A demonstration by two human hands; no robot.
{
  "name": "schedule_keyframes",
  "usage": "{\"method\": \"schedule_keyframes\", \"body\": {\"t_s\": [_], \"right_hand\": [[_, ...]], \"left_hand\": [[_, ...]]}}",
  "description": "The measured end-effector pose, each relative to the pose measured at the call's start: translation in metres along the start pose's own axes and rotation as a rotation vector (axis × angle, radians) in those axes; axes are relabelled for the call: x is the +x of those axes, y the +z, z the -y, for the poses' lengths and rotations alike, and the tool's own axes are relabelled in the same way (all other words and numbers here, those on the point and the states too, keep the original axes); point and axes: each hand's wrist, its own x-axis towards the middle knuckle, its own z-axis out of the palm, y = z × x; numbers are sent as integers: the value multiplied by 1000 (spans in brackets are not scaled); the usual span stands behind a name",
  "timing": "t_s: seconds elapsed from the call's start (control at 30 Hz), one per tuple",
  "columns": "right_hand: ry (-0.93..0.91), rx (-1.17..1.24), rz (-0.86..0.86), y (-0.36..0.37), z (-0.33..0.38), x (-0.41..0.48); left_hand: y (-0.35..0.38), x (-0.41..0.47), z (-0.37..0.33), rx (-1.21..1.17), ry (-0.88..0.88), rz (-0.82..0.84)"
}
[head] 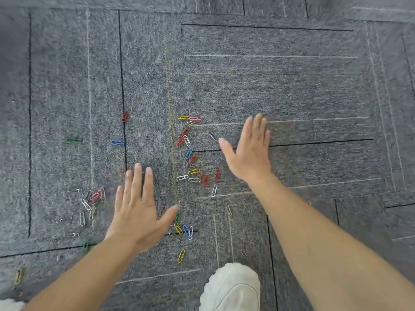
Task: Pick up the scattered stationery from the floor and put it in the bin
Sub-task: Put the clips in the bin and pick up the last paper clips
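Note:
Several coloured and plain paper clips lie scattered on the grey carpet (pixel 292 86). The main cluster of clips (pixel 193 158) runs down the middle between my hands. A smaller group of clips (pixel 89 203) lies left of my left hand, and a few more clips (pixel 183 230) lie by its thumb. My left hand (pixel 137 205) hovers flat over the carpet with straight, spread fingers and holds nothing. My right hand (pixel 249 151) is also flat with straight fingers, just right of the main cluster, empty. No bin is in view.
A white shoe (pixel 231 288) stands on the carpet at the bottom centre, and part of another shoe (pixel 10 305) shows at the bottom left corner. Stray clips lie apart: a green clip (pixel 74 140), a blue clip (pixel 117 142), a red clip (pixel 125 115), a yellow clip (pixel 18 276).

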Motion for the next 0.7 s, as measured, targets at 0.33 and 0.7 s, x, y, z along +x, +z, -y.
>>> {"method": "schedule_keyframes", "body": {"t_s": [0.33,0.7], "right_hand": [[117,73,-128,49,19,-90],[-449,230,-204,55,108,-45]], "left_hand": [[-15,13,9,-248,-467,-91],[-11,-5,15,-507,-73,-330]]}}
